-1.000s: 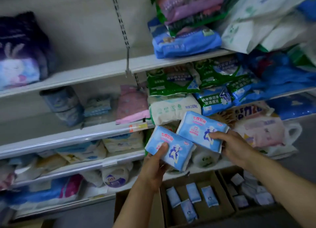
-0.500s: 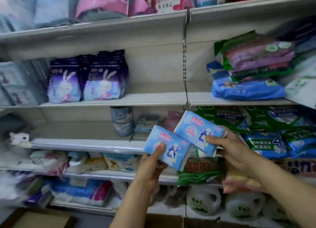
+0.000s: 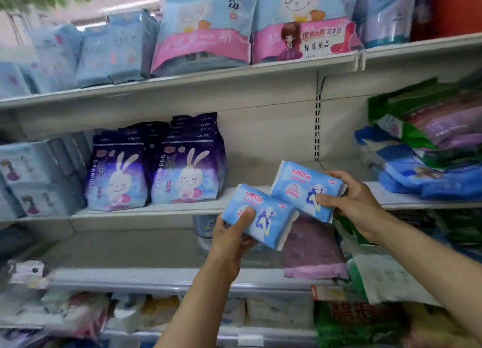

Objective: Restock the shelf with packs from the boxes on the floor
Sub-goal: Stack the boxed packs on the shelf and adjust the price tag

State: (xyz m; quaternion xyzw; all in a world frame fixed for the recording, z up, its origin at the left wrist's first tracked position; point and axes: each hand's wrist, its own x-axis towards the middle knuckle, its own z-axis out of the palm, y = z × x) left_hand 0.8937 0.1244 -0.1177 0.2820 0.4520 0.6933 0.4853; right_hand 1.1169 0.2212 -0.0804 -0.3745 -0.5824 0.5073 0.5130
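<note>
Shelves (image 3: 198, 208) of soft packaged goods fill the view, tier above tier, with a bare stretch of one tier just beyond both hands. Each hand carries one light-blue pack at chest height in front of that stretch. The left hand (image 3: 230, 239) grips the left pack (image 3: 260, 216) from below, thumb pressed on its front face and fingers curled behind. The right hand (image 3: 354, 204) holds the right pack (image 3: 306, 190) by its right end, thumb across the front and fingers wrapped over the top edge. Both packs tilt, their near corners touching or almost so; which, the view does not settle. Left of the left grip stand purple rabbit bags (image 3: 154, 165), upright and side by side; right of the right grip lies a stack of bags (image 3: 427, 159), flat. As a judgement, the task is mid-cycle: two packs are lifted and carried to the shelving but neither rests on a tier yet. The open gap between the rabbit bags and the stack looks the likely spot. No boxes show here, so how many packs remain cannot be told.
</note>
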